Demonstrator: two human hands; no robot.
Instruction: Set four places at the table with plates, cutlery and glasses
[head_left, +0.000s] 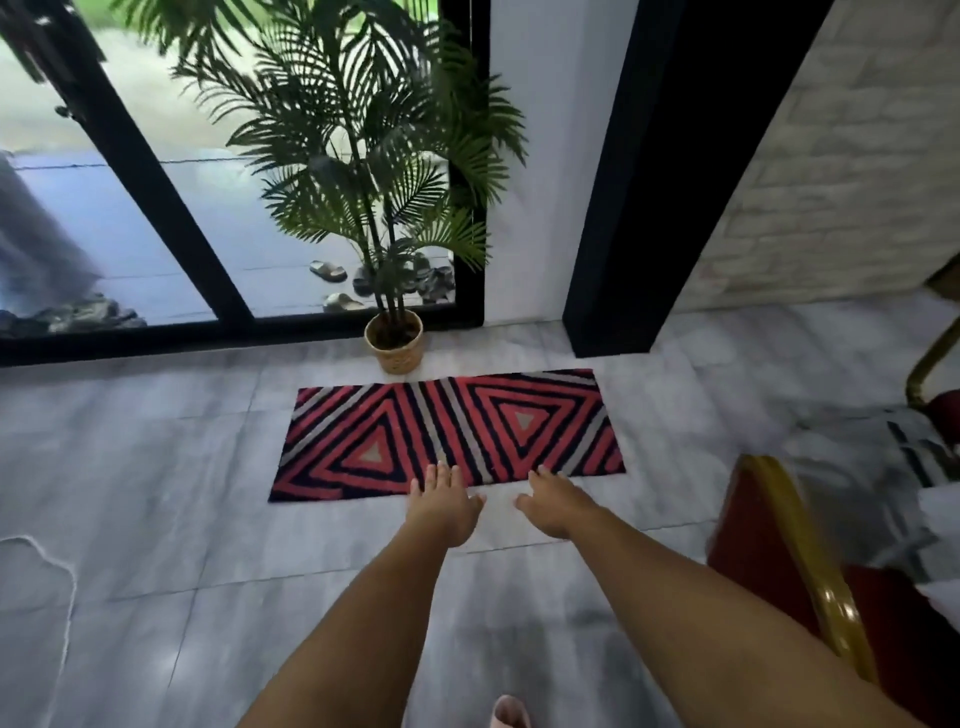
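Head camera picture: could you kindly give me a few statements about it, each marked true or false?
1. The left hand and the right hand hold nothing, with their fingers stretched forward. True.
2. A plate lies on the striped rug. False: nothing lies on the rug, and no tableware is in view.
3. The potted palm stands just beyond the rug's far edge. True.
4. The red chair is on the person's left. False: it is at the right edge of the view.
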